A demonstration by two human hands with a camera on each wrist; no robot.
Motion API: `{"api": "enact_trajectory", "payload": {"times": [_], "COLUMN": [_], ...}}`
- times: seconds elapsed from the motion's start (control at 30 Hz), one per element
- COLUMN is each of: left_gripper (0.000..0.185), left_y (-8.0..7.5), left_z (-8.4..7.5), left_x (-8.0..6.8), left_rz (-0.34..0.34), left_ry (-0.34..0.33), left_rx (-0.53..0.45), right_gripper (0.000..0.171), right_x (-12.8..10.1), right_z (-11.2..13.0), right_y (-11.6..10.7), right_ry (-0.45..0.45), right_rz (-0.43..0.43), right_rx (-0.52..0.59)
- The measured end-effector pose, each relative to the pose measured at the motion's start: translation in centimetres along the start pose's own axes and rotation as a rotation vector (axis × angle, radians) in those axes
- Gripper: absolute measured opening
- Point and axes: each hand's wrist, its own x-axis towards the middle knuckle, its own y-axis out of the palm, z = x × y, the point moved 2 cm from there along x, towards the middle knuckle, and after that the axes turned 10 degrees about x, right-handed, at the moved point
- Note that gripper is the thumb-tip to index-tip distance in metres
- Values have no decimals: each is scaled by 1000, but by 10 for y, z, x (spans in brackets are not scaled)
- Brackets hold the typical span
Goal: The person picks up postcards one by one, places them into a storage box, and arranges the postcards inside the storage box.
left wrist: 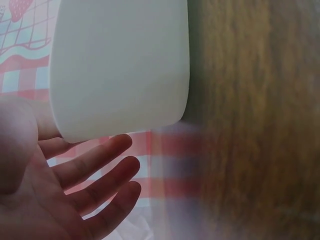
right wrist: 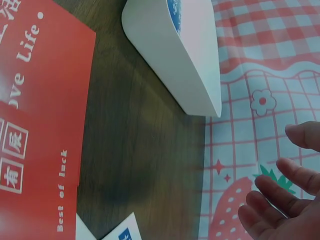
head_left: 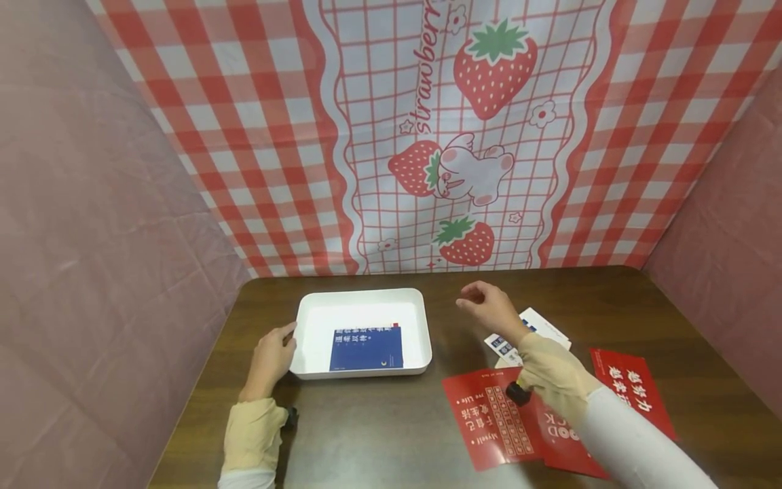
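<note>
A white tray (head_left: pixel 366 374) stands on the brown table, with blue cards (head_left: pixel 366 353) bearing white lettering inside it. At the tray's left rim is my left hand (head_left: pixel 271 356), its fingertips against the edge and the other fingers loosely spread (left wrist: pixel 90 185). My right hand (head_left: pixel 489 309) is raised over the table to the right of the tray, fingers loosely bent and holding nothing. Below the right hand and wrist lie white-and-blue cards (head_left: pixel 546 327), partly covered by the forearm. Red cards (head_left: pixel 489 418) with white lettering lie nearer the front, also partly hidden by the arm.
Another red card (head_left: pixel 635 387) lies farther right. A red-and-white checked strawberry cloth (head_left: pixel 281 136) hangs behind the table. Pink cloth (head_left: pixel 122 238) walls stand at both sides. Dark bands with small devices sit on both wrists.
</note>
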Motion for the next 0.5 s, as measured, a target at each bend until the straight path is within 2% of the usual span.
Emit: {"api": "enact_trajectory", "payload": {"times": [0.33, 0.5], "left_gripper": [47, 49], "left_y": [-1, 1], "left_z": [1, 3], "left_x": [0, 1], "left_rz": [-24, -30], "left_ry": [18, 55], "left_rx": [13, 15], "right_gripper": [43, 49], "right_x": [-4, -8], "right_z": [-12, -21], "right_y": [-17, -27], "right_ry": [-22, -18], "right_rz": [-23, -9], "right_rx": [-87, -137]}}
